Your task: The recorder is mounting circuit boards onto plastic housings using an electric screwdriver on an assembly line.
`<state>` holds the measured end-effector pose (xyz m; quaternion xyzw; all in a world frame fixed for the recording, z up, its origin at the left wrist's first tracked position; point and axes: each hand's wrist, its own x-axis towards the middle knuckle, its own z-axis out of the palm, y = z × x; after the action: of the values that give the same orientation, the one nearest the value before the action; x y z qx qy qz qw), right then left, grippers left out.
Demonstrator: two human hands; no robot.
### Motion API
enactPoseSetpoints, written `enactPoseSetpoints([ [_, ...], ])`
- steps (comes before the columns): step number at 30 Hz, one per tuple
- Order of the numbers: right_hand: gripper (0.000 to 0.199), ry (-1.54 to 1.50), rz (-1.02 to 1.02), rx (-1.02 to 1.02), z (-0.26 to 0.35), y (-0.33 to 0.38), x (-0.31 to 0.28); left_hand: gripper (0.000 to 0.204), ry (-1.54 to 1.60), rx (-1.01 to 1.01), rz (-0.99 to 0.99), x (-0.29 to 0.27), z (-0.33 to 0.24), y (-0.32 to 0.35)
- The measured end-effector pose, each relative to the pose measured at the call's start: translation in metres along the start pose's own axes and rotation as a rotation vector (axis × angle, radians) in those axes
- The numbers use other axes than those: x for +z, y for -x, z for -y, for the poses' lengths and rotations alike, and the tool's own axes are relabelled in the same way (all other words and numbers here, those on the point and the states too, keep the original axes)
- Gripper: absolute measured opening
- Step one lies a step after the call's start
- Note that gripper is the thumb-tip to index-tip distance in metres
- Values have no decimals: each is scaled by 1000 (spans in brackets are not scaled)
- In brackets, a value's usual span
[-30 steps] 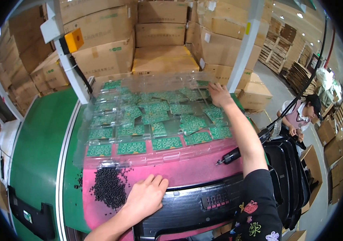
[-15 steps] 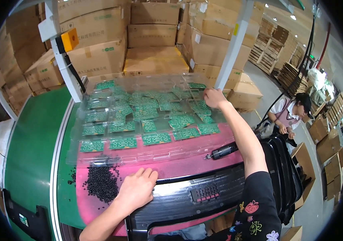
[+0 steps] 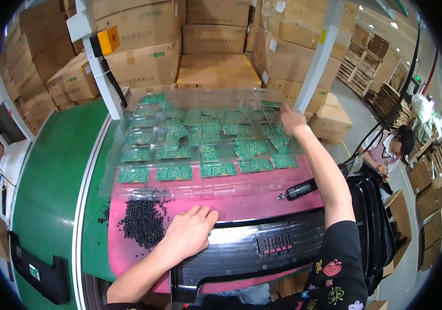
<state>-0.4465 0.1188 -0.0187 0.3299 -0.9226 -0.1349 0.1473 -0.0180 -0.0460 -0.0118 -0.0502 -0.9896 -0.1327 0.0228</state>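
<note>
Inside clear tray (image 3: 221,189), green boards (image 3: 218,169); left hand (image 3: 190,231), right hand (image 3: 293,121): can't tell either grip.

A glossy black plastic panel (image 3: 234,258) lies with its long edge running roughly from nine to three o'clock; a slotted patch (image 3: 278,243) is in it. At eleven o'clock from it, a clear plastic tray (image 3: 231,188) carries many green circuit boards (image 3: 218,169), some overlapping.

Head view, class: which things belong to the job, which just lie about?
Likely job:
glossy black plastic panel at the left hand
green rectangular circuit boards in clear plastic tray, by the right hand
small black pieces
black cylindrical tool

Likely lying about:
brown cardboard boxes
pale wooden pallets
</note>
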Motion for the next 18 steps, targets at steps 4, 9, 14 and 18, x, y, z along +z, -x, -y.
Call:
enactPoseSetpoints([
  [4, 56, -170, 175, 37, -21, 5, 8, 21, 11, 34, -19, 1, -2, -5],
  [9, 43, -319, 39, 57, -7, 5, 8, 19, 19, 20, -38, 0, 0, -1],
  [14, 38, -235, 147, 98, 1, -18, -2, 26, 7, -4, 29, -5, -4, -1],
  [18, 32, 9, -116, -64, -12, -29, 40, 28, -15, 2, 100, -7, -6, -3],
])
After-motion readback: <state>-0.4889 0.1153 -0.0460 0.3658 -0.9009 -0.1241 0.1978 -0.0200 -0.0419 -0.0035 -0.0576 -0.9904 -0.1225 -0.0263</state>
